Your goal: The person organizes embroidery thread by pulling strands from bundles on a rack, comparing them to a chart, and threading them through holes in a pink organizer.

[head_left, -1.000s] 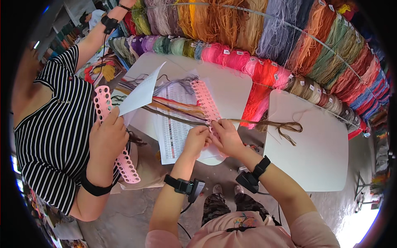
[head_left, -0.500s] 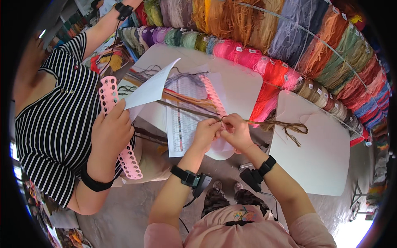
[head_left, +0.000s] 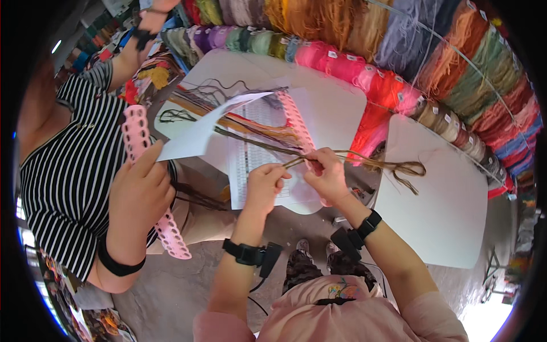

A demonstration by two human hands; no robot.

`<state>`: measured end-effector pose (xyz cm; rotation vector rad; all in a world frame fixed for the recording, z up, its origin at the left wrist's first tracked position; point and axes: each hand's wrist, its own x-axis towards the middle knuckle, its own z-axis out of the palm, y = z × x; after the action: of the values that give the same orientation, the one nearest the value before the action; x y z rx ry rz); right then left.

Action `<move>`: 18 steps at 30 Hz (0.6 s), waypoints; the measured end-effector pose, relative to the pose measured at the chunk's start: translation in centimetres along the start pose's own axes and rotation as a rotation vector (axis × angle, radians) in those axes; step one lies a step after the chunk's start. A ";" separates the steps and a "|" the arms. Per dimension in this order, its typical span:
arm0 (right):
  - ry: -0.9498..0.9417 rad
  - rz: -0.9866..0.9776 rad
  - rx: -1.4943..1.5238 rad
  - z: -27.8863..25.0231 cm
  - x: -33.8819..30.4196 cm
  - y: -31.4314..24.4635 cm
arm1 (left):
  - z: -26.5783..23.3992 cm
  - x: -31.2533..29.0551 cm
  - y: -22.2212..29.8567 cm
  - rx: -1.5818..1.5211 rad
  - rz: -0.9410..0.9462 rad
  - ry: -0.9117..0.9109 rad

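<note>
Just above the near end of a pink perforated strip [head_left: 296,122], my right hand [head_left: 329,175] is closed, pinching an olive-brown thread bundle [head_left: 393,165] against the strip. That bundle trails off to the right, ending in a loop. A short length of it runs left to my left hand [head_left: 264,185], whose thumb and fingers are pinched on it. Grey, orange, purple and dark olive threads [head_left: 250,135] fan out leftward from the strip's holes. Beneath lies a printed chart sheet [head_left: 242,182]. My fingers partly hide the strip's lower end.
At left a person in a striped top [head_left: 68,159] holds another pink perforated strip [head_left: 137,134] and a white sheet [head_left: 196,134]. Rows of coloured thread skeins [head_left: 364,23] hang behind the white table [head_left: 336,108]. A second white tabletop [head_left: 436,211] stands at right.
My left hand has drawn away to the left and down from my right hand, with thread now stretched between them. The other person's raised arm and held sheet have shifted.
</note>
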<state>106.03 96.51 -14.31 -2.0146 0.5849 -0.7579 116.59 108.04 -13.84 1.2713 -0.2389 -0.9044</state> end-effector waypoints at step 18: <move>-0.074 -0.011 0.161 0.2 0.1 -0.2 | 1.4 -2.1 2.3 -0.075 -0.201 -0.232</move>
<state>106.25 96.69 -14.24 -1.8899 0.4560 -0.7107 115.43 108.57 -10.66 1.1345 -0.2596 -1.2252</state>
